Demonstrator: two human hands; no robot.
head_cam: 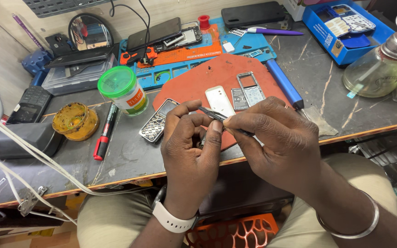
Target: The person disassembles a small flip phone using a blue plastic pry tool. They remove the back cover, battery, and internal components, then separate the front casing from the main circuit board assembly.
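Head view: right hand (276, 142) pinches tweezers (212, 113), tips pointing to 10 o'clock, right over the left hand (189, 147), which is curled around some small part I can't make out. Both hover at the worktop (129, 156) edge. A keypad phone (158, 121) lies just at 10 o'clock of them, on the red mat (221, 73).

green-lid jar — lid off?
No: the green lid sits closed on the jar, which stands upright on the bench beside the red marker.
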